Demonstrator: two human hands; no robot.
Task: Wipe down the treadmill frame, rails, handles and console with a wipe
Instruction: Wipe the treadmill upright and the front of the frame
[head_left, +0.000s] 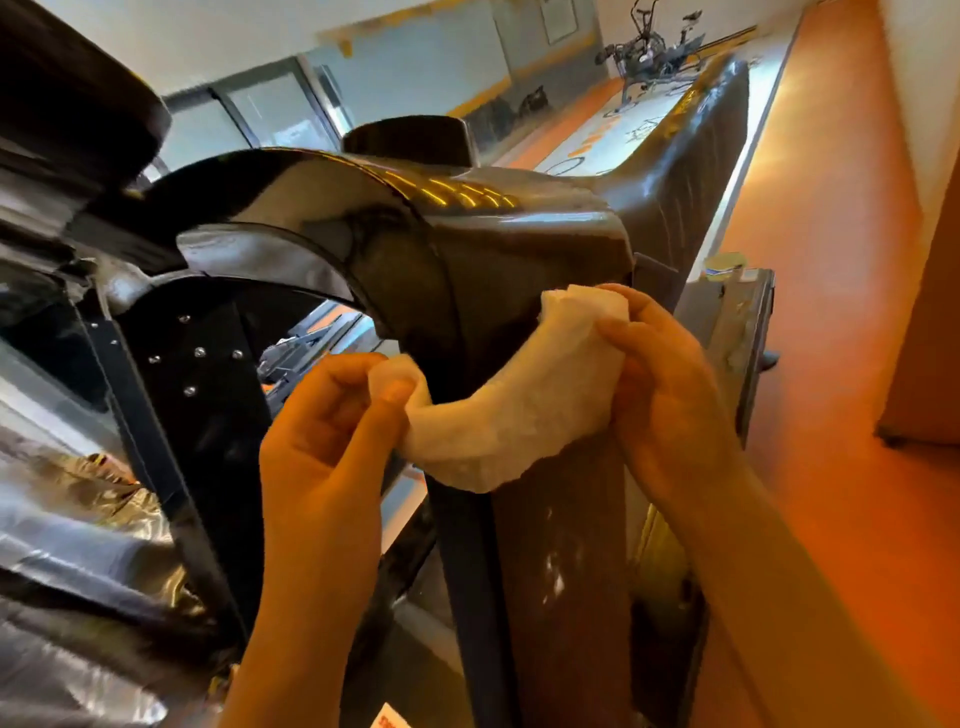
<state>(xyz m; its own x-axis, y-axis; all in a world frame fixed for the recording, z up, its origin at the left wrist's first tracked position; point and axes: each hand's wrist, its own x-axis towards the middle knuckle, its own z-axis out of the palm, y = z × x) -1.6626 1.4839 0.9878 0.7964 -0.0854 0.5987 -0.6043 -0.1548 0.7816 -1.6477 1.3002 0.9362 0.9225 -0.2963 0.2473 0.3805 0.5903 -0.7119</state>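
Note:
A white wipe (498, 415) is stretched between both hands, right in front of the treadmill's dark upright post (561, 571). My left hand (327, 447) pinches the wipe's left end between thumb and fingers. My right hand (670, 379) grips the bunched right end close to the post's right edge. Above the hands the glossy black console housing (405, 208) curves left, and a padded dark rail (691, 150) runs away to the upper right. White smears mark the post below the wipe.
The treadmill's black inner frame with screws (192, 364) and shiny lower parts fill the left. An orange floor (841, 312) lies to the right, with a grey metal part (737, 322) beside the post. Exercise bikes (654, 47) stand far back.

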